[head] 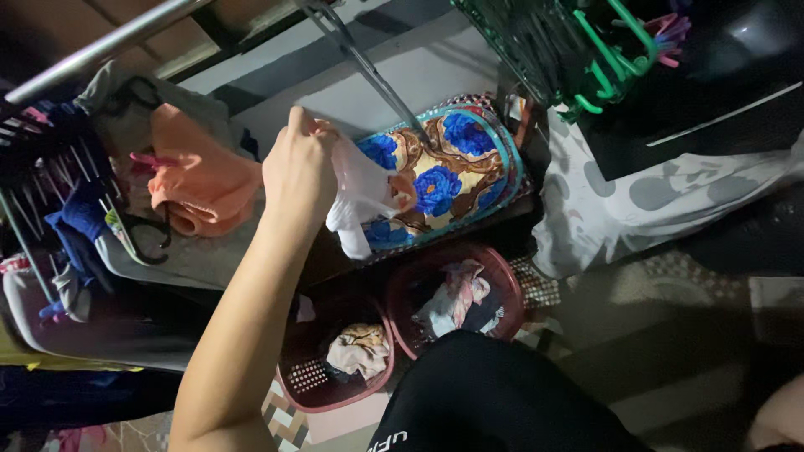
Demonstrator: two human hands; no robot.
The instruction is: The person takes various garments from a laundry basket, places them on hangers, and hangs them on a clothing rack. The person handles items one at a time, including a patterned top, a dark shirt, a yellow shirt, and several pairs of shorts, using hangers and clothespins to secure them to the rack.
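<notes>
At the far left, a crowded drying rack (pixel 50 180) carries small dark and blue clothes on clips, and just beside it an orange garment (pixel 201 180) hangs bunched over grey cloth. Next to that, the left hand (pixel 300 172) is raised at the end of a bare forearm, its fingers pinched closed on the top of a white garment (pixel 362 197), which dangles limp below the grip, in front of a flowered cushion (pixel 448 167) with blue blooms and a teal edge. A metal rod (pixel 368 71) slants down behind the hand. Below, on the floor, two red laundry baskets stand side by side: the nearer basket (pixel 311 387) holds a crumpled beige cloth, the farther basket (pixel 507 280) a tangle of pink and white pieces. Green hangers (pixel 607 71) cluster at the upper right. The right hand is out of sight, so its state cannot be told.
</notes>
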